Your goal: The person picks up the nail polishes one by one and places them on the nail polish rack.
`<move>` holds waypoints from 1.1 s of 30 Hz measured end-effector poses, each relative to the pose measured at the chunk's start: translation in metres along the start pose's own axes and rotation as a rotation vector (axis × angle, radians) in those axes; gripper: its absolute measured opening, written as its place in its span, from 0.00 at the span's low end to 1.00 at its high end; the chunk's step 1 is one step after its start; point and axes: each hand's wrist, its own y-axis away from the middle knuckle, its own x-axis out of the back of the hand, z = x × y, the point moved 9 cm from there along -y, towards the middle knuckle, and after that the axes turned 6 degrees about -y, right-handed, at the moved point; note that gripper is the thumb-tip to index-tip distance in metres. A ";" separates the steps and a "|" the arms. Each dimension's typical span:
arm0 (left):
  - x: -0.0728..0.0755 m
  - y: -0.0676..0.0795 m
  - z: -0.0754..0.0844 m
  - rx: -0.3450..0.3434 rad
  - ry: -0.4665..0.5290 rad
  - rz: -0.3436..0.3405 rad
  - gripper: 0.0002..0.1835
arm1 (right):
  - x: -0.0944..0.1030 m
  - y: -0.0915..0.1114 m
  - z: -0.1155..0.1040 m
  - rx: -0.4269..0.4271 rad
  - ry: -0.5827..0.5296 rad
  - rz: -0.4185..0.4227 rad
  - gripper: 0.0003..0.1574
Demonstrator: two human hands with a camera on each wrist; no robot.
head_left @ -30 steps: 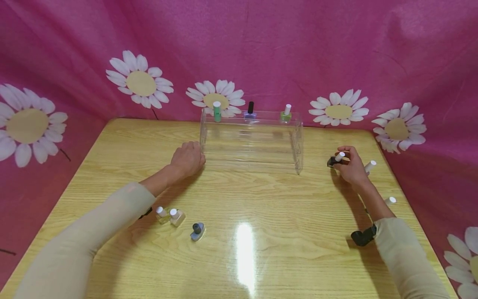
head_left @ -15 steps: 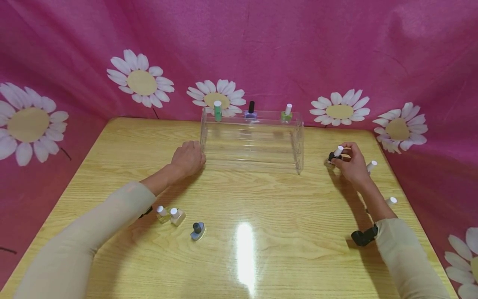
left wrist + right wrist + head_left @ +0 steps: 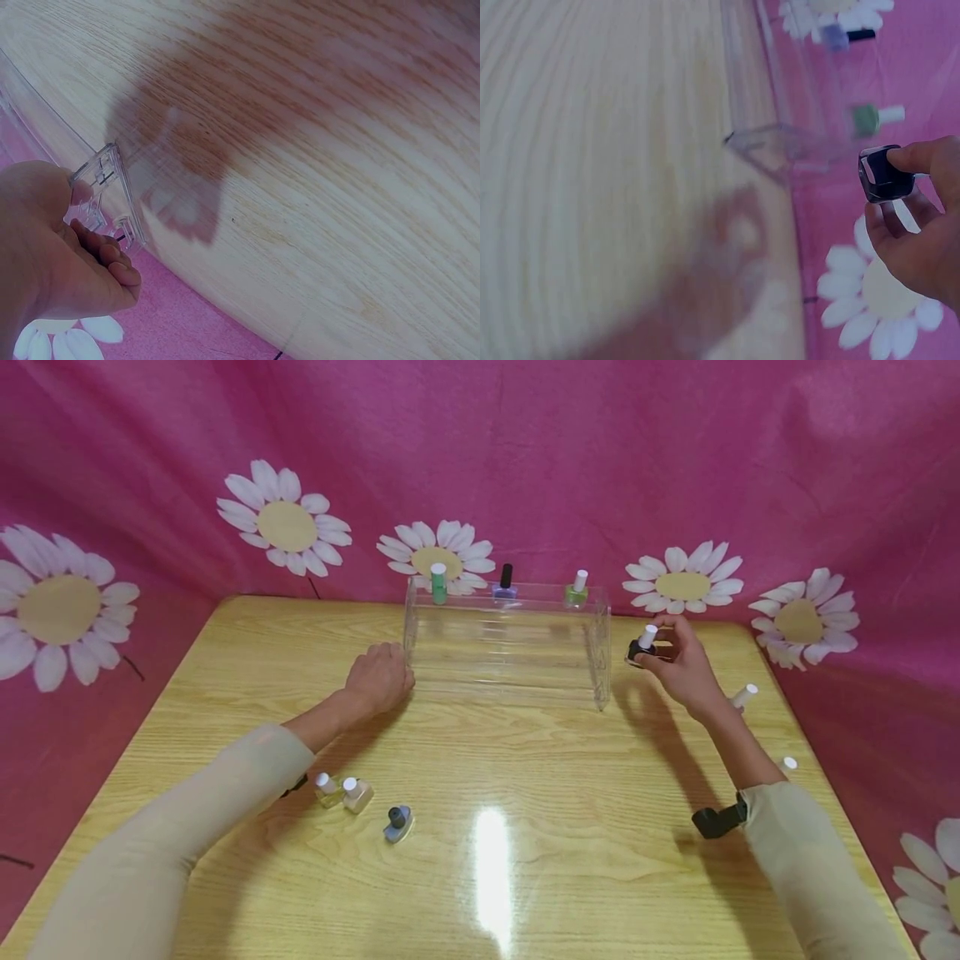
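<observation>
My right hand (image 3: 686, 672) pinches a dark nail polish bottle (image 3: 641, 649) with a white cap, raised off the table just right of the clear tiered rack (image 3: 510, 685). In the right wrist view, the thumb lies against the dark bottle (image 3: 885, 176) and the fingers are behind it. My left hand (image 3: 380, 678) grips the rack's left end, its fingers curled by the clear side panel (image 3: 112, 172) in the left wrist view. On the top tier stand a green bottle (image 3: 438, 585), a lilac bottle (image 3: 506, 585) with a black cap and a lime-green bottle (image 3: 577, 589).
At the front left stand a yellowish bottle (image 3: 327, 790), a pale bottle (image 3: 357, 794) and a grey-blue bottle (image 3: 397, 823). Two white caps (image 3: 745, 695) show beyond my right forearm, their bottles mostly hidden. Behind the wooden table (image 3: 525, 768) hangs a pink flowered cloth (image 3: 555, 460).
My right hand has lifted the dark nail polish bottle and carried it left and back toward the rack. The left hand has kept its place at the rack's end.
</observation>
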 end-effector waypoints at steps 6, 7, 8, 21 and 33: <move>-0.001 -0.001 0.000 -0.006 -0.017 0.009 0.12 | -0.032 -0.019 -0.024 0.055 0.059 -0.070 0.27; -0.001 -0.001 -0.001 -0.005 -0.017 0.010 0.12 | -0.038 -0.022 -0.029 0.060 0.062 -0.081 0.27; -0.001 -0.001 -0.001 -0.005 -0.016 0.011 0.12 | -0.045 -0.024 -0.034 0.063 0.065 -0.092 0.27; -0.003 -0.001 0.000 0.002 -0.003 -0.008 0.12 | -0.118 -0.057 -0.061 0.086 0.044 -0.211 0.26; 0.000 0.001 0.001 0.003 -0.017 0.024 0.12 | -0.179 -0.082 -0.076 0.083 -0.015 -0.281 0.27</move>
